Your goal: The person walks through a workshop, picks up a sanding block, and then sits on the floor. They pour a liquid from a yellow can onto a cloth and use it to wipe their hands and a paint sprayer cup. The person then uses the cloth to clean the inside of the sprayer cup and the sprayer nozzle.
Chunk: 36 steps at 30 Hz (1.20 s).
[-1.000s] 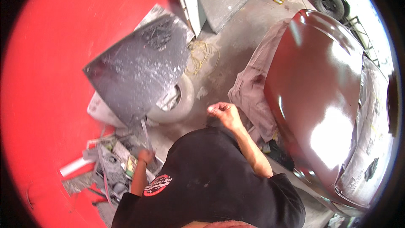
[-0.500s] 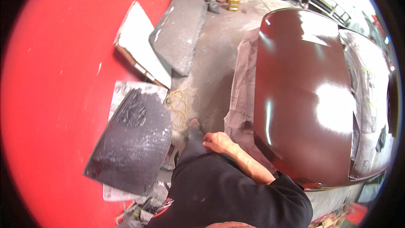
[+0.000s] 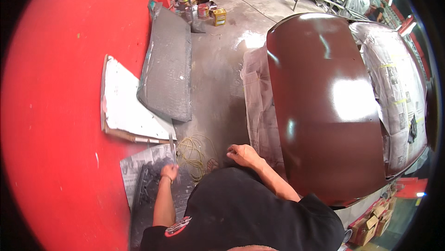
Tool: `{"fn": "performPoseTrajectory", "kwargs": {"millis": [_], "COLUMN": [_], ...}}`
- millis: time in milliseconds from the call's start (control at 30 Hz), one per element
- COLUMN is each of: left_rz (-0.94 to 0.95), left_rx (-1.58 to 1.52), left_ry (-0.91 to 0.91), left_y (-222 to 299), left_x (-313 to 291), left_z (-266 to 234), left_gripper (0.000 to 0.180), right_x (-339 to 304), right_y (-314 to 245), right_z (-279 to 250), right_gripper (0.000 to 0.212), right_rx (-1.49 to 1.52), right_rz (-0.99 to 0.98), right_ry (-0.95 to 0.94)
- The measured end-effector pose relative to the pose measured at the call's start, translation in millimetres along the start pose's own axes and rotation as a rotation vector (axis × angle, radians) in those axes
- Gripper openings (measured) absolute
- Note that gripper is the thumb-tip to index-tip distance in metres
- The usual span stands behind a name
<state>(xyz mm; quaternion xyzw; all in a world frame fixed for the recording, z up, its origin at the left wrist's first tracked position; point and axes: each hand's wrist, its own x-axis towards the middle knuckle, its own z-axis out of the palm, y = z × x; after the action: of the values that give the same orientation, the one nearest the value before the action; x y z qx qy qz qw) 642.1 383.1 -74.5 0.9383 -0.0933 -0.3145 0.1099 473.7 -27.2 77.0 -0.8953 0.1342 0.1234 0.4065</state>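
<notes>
My left hand (image 3: 169,172) is closed, and a slim grey strip (image 3: 172,146) sticks up from it; its exact kind is not clear. That hand hangs over a dark panel (image 3: 150,209), scuffed and dusty, lying on newspaper (image 3: 132,167) beside the red wall. In front of my body my right hand (image 3: 243,155) has its fingers curled in. Whatever they may hold is hidden. To the right stands a car with a glossy brown hood (image 3: 315,88), apart from both hands.
Against the red wall (image 3: 60,112) lean a white panel (image 3: 125,102) and a long grey panel (image 3: 167,61). A yellow cord (image 3: 192,156) lies coiled on the floor by my foot. Paint cans (image 3: 219,17) stand farther off. Newspaper (image 3: 394,88) masks the windshield; cardboard boxes (image 3: 366,228) sit lower right.
My left hand and forearm have come into view over the dark panel, with the grey strip. The view has shifted, with the hood and leaning panels now farther left. My right hand stays curled.
</notes>
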Motion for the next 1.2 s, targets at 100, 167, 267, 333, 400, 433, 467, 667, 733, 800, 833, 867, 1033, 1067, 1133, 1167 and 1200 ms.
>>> {"fn": "performPoseTrajectory", "kwargs": {"millis": [100, 167, 267, 333, 400, 433, 467, 667, 733, 800, 833, 867, 1033, 1067, 1133, 1167, 1200], "left_rz": [0.257, 0.305, 0.299, 0.367, 0.123, 0.074, 0.069, 0.026, 0.053, 0.062, 0.063, 0.081, -0.096, -0.064, -0.035, 0.020, 0.110], "left_rx": [-0.152, -0.079, -0.014, 0.010, -0.046, 0.039, -0.006, 0.179, 0.242, 0.277, 0.308, 0.363, 0.145, 0.154, 0.166, 0.160, 0.144], "left_ry": [0.081, 0.052, -0.028, 0.038, -0.128, -0.120, -0.160, -0.325, -0.315, -0.383, -0.420, -0.452, -0.412, -0.391, -0.322, -0.299, -0.272], "left_y": [82, 147, 194, 166, 166, 149, 144, 123, 47, 62, 63, 71, 170, 303, 332, 365, 405], "left_x": [88, 127, 186, 234, 252, 261, 266, 273, 327, 359, 370, 395, 519, 517, 583, 631, 672], "left_z": [-70, -115, -149, -149, -155, -155, -153, -123, -91, -86, -92, -109, -204, -251, -300, -315, -324], "left_gripper": [0.043, 0.044, 0.045, 0.047, 0.048, 0.050, 0.044, 0.047, 0.046, 0.045, 0.045, 0.045, 0.042, 0.040, 0.038, 0.036, 0.037], "right_x": [24, 51, 92, 122, 127, 127, 124, 106, 133, 161, 179, 198, 330, 356, 421, 453, 479], "right_y": [-10, 2, 25, 36, 56, 70, 87, 120, 105, 68, 60, 53, 57, 65, 66, 63, 63], "right_z": [-15, -26, -56, -110, -168, -198, -227, -303, -269, -267, -258, -253, -310, -334, -373, -393, -412], "right_gripper": [0.038, 0.037, 0.037, 0.038, 0.039, 0.040, 0.038, 0.030, 0.030, 0.039, 0.040, 0.042, 0.033, 0.031, 0.033, 0.033, 0.034], "right_rx": [0.120, 0.121, 0.035, -0.035, -0.119, -0.153, -0.146, -0.057, -0.060, -0.014, 0.076, 0.185, 0.238, 0.193, 0.309, 0.363, 0.396], "right_rz": [0.091, 0.093, 0.069, 0.163, 0.246, 0.301, 0.397, 0.586, 0.643, 0.705, 0.766, 0.842, 0.739, 0.752, 0.713, 0.740, 0.780], "right_ry": [0.047, 0.132, 0.311, 0.359, 0.566, 0.633, 0.685, 0.961, 0.870, 0.585, 0.540, 0.514, 0.735, 0.788, 0.812, 0.806, 0.808]}}
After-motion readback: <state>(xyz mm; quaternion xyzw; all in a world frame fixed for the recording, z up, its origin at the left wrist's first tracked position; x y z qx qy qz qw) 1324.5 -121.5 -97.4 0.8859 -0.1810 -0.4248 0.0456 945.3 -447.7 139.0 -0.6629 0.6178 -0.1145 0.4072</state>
